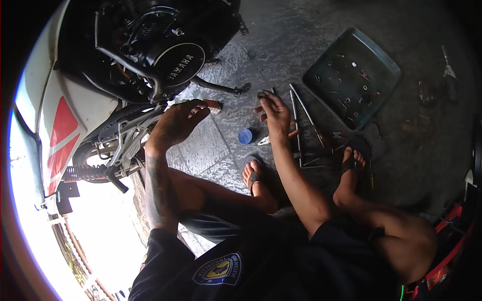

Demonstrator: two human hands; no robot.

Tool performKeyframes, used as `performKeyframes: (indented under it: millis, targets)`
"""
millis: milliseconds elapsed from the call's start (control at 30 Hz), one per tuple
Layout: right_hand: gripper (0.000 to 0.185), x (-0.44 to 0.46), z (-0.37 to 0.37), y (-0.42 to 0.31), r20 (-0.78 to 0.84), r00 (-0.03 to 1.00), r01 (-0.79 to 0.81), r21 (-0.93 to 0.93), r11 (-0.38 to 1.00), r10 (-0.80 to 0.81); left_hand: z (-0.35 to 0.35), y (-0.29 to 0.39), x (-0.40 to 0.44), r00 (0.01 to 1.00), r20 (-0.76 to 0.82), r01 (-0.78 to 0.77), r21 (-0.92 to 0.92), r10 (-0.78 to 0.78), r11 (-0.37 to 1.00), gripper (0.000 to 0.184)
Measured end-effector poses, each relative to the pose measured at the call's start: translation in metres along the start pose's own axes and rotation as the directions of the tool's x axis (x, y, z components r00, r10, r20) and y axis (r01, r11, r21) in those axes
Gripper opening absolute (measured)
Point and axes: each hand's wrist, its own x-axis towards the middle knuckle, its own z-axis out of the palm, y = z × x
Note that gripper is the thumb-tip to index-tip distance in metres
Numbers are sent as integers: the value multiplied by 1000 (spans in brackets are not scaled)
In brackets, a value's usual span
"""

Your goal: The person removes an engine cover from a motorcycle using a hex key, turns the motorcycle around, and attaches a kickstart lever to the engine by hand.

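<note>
My left hand (176, 123) is beside the motorcycle's engine (175, 65), its thumb apart from the bent fingers and nothing visible between them. Just past its fingertips is a small red-brown and white box (214, 106) on the floor. Between the fingertips of my right hand (274, 113) is a small dark round part (260, 95); its exact kind is too small to make out. Below that hand, a blue round cap (245, 136) and pliers with orange handles (271, 139) lie on the floor, the pliers partly hidden by my forearm.
A dark tray (307, 75) with several small bolts, washers and other parts lies to the right. Long metal tools (307, 113) rest between it and my right arm. A brush (448, 67) is at the far right. The foot lever (221, 89) juts out from the engine.
</note>
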Motion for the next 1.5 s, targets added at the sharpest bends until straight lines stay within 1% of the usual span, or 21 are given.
performKeyframes:
  millis: [267, 400, 467, 600, 667, 700, 733, 800, 867, 900, 933, 1000, 1067, 1100, 1133, 1200, 1267, 1333, 1400, 1433, 1500]
  targets:
    - [25, -2, 12, -32, -6, 999, 52, 6, 999, -52, -1, 3, -3, 1000, -4, -13, -9, 13, 1000, 31]
    - [26, -5, 23, -46, 54, 995, 77, 43, 996, -79, 3, -1, -4, 999, -25, -33, -1, 33, 999, 31]
    - [28, -6, 28, -50, 72, 995, 70, 11, 997, -70, 8, -10, 0, 999, -23, -38, 72, 40, 997, 36]
    - [32, -10, 33, -39, 106, 990, 96, 3, 995, -96, 16, -28, 1, 995, -64, -73, 96, 80, 993, 35]
    - [30, -12, 34, -33, 114, 991, 64, 13, 998, -65, 13, -51, 5, 1000, -14, -12, -97, 11, 995, 28]
    - [28, -14, 35, -33, 87, 996, 23, 7, 1000, -23, 10, -64, 3, 998, 18, 57, -251, -54, 966, 27]
    - [26, -14, 37, -32, 60, 998, -13, 2, 1000, 13, 2, -77, 1, 992, 12, 120, -304, -122, 945, 27]
    - [20, -14, 39, -22, 33, 999, -2, 18, 1000, 2, 1, -90, 0, 930, -175, 259, -314, -324, 913, 26]
    - [18, -16, 47, -21, 4, 994, -108, -136, 985, 109, -3, -89, -2, 915, -227, 256, -313, -334, 914, 29]
    - [19, -17, 50, -13, 50, 993, -98, -152, 984, 107, -4, -91, -3, 894, -277, 260, -316, -351, 912, 36]
    - [19, -17, 55, -4, 49, 993, -99, -149, 984, 107, -2, -94, -3, 895, -277, 261, -314, -350, 913, 36]
    - [25, -22, 81, 2, 169, 985, 26, -359, 933, 38, 5, -96, -3, 792, -540, 94, -353, -285, 931, 40]
    - [29, -24, 109, 1, 266, 961, 177, -387, 905, -74, 3, -82, -6, 779, -544, 110, -371, -312, 922, 40]
    - [31, -25, 124, -10, 300, 953, 180, -465, 867, -37, 1, -75, -7, 766, -551, 119, -384, -331, 916, 41]
    - [31, -22, 134, -10, 301, 953, 181, -466, 866, -37, 2, -79, -6, 766, -551, 119, -386, -332, 915, 41]
    - [35, -12, 153, -7, 338, 940, 206, -465, 861, -43, 5, -87, -4, 739, -639, 51, -262, -213, 964, 35]
    - [38, -5, 167, -4, 348, 934, 245, -442, 863, -87, 6, -93, -2, 738, -639, 68, -248, -216, 966, 32]
    - [33, 0, 177, 2, 372, 908, 323, -337, 884, -190, 9, -96, 0, 738, -636, 91, -235, -224, 968, 29]
    - [35, 0, 177, 0, 388, 914, 268, -358, 895, -118, 12, -96, 3, 667, -739, 29, -99, -93, 995, 25]
    - [38, 0, 178, -2, 401, 915, 216, -380, 899, -50, 13, -97, 3, 668, -737, 36, -99, -98, 994, 25]
    - [37, 3, 178, 0, 414, 910, 192, -347, 918, -33, 13, -95, 3, 629, -777, 1, -17, -14, 1000, 25]
